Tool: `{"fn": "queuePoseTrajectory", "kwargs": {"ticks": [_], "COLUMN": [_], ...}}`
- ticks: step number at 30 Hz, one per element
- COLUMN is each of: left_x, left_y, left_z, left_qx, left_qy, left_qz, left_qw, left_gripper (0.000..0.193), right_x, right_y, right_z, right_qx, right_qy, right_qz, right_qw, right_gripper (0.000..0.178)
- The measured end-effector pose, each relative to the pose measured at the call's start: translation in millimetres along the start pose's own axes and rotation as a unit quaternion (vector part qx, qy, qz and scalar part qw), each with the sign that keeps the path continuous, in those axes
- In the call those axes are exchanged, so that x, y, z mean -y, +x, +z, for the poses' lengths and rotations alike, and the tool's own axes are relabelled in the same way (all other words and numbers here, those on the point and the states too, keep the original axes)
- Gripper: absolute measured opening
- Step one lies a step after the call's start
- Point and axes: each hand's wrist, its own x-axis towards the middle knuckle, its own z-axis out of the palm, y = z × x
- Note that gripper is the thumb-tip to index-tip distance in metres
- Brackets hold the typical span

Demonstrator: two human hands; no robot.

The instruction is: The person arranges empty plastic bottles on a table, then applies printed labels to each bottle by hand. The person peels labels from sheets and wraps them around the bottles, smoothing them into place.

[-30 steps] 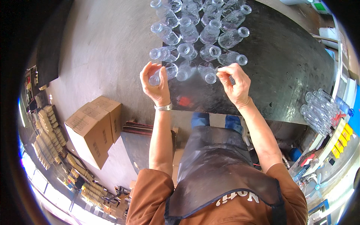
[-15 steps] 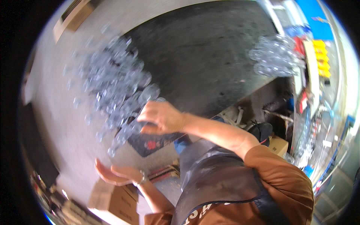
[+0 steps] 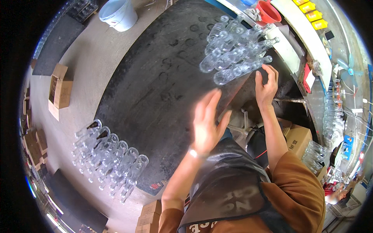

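My left hand (image 3: pixel 208 126) is over the near edge of the dark table (image 3: pixel 147 81), fingers stretched out and a little blurred, with nothing in it. Farther right, my right hand (image 3: pixel 266 87) is raised with thumb and fingers apart, also holding nothing. Its fingertips are just below the neck of the nearest clear glass bottle (image 3: pixel 239 72); whether they touch I cannot tell. That bottle belongs to a group of several clear bottles (image 3: pixel 223 40) standing at the table's right end. Another group of clear bottles (image 3: pixel 116 151) stands in rows at the left end.
A red bucket (image 3: pixel 268 12) is behind the right-hand bottles, beside a white board (image 3: pixel 307 29) and yellow containers (image 3: pixel 312 15). On the floor are a pale bucket (image 3: pixel 120 15) and an open carton (image 3: pixel 62 91). More cartons (image 3: pixel 299 139) and bottles (image 3: pixel 314 155) are to my right.
The view has swung to the right. My right hand has left the left-hand bottles for the right-hand group, and my left hand has come up over the table's edge. Both remain without a bottle.
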Motion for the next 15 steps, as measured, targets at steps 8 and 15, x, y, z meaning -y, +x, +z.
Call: {"fn": "queuePoseTrajectory", "kwargs": {"ticks": [8, 15], "left_x": [77, 73], "left_y": [81, 103], "left_z": [172, 137], "left_qx": [0.011, -0.196], "left_qy": [0.017, 0.104], "left_qz": [-0.088, -0.152], "left_qw": [0.996, 0.963], "left_gripper": [0.034, 0.05], "right_x": [-70, -65], "right_y": [15, 41], "right_z": [58, 75], "right_qx": [0.12, 0.102], "right_qy": [0.183, 0.232], "right_qz": [0.041, 0.059], "right_qw": [0.975, 0.966], "right_gripper": [0.022, 0.03]}}
